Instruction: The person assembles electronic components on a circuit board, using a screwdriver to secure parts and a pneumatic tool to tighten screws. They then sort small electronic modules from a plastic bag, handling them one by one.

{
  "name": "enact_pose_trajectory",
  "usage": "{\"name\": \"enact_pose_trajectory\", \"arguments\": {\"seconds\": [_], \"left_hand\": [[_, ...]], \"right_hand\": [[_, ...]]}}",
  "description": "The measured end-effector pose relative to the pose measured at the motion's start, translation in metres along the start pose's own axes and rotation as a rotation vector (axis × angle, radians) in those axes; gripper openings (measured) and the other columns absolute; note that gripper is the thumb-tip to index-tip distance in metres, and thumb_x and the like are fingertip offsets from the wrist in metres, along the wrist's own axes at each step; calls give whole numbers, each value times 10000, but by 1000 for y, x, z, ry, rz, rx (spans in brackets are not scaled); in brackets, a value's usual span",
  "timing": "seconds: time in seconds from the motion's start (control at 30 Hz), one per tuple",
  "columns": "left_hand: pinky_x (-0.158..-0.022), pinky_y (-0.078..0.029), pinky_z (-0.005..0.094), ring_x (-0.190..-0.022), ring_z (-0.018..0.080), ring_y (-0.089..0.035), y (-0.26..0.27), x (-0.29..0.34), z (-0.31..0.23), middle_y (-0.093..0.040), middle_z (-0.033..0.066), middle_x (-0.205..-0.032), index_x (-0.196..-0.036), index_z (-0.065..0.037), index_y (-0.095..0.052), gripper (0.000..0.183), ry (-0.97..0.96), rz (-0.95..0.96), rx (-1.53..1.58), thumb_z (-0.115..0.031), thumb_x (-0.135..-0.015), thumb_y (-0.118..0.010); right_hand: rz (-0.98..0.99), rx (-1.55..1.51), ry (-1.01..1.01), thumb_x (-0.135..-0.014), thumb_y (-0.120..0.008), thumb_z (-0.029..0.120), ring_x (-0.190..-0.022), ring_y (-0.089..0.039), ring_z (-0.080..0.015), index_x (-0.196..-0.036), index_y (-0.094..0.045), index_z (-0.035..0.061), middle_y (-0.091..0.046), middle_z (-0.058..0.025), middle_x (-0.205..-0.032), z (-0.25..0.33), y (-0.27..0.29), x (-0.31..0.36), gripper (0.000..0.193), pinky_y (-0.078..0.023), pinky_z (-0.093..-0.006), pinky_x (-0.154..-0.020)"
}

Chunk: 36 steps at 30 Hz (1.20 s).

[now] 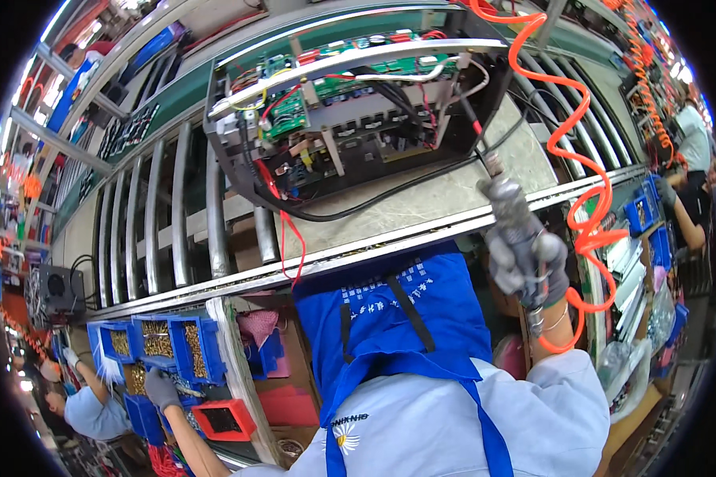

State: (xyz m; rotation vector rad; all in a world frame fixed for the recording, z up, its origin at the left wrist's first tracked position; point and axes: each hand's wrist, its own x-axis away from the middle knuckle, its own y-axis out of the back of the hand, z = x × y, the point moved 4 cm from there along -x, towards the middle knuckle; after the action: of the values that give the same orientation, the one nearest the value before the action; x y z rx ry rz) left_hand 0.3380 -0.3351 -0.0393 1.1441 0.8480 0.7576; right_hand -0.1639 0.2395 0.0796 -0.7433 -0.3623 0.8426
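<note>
My right hand [525, 262], in a grey glove, is wrapped round an air screwdriver [511, 205], slightly blurred. The tool points up and left toward the right end of an open metal chassis [334, 171]; whether its tip touches is unclear. Green circuit boards [406, 67], wiring and a black cable [358, 213] show in and around the chassis. Off to the left, my gloved left hand [163, 388] is down at blue bins [207, 378] of small brass-coloured screws [192, 350]. Its fingertips are hidden there.
An orange coiled air hose [593, 151] hangs on the right and runs to the tool. Metal rollers [157, 215] lie left of the chassis. A red tray [224, 420] is beside my left forearm. Co-workers [95, 409] [692, 143] stand at both sides.
</note>
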Motion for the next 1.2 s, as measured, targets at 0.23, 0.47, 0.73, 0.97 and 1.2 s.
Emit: {"name": "enact_pose_trajectory", "arguments": {"seconds": [0.23,0.47,0.73,0.97,1.2], "left_hand": [[-665,-509,403,-748,314,-664,-4,0,42,-686,207,-839,-909,54,-661,158,77,-52,189,-49,-793,-629],[-595,-498,160,-777,111,-587,-57,27,123,-636,68,-941,-1252,48,-568,310,491,-80,1390,-91,-976,-541],[-915,-532,296,-1097,241,-585,-73,34,124,-573,190,-1287,-1303,124,-489,345,446,-232,1668,-21,-990,-474],[-970,-531,427,-1189,322,-545,-53,26,107,-529,243,-1325,-1325,137,-453,360,1092,-224,2991,72,-972,-432],[-875,-545,352,-1135,254,-567,-11,-3,59,-521,171,-1349,-1414,49,-408,423,581,220,2987,-7,-999,-467]], "right_hand": [[-176,127,53,-889,-642,397,-522,-538,-103,-1487,-265,19,-523,-56,-759,41,11,-4,802,-449,-241,-438],[-233,294,42,-920,-572,416,-568,-565,-97,-1266,-467,46,-557,-44,-794,54,11,-24,517,-487,-249,-504],[-248,278,22,-915,-584,379,-584,-588,-116,-1388,-391,52,-568,-70,-822,56,22,-24,606,-481,-262,-487],[140,-184,-55,-938,-568,382,-566,-554,-117,-1526,-177,38,-558,-81,-837,60,24,-36,786,-461,-279,-486],[271,-373,-80,-964,-522,415,-586,-513,-85,-1525,-77,-24,-456,-44,-829,70,23,-37,840,-444,-257,-484]]}}
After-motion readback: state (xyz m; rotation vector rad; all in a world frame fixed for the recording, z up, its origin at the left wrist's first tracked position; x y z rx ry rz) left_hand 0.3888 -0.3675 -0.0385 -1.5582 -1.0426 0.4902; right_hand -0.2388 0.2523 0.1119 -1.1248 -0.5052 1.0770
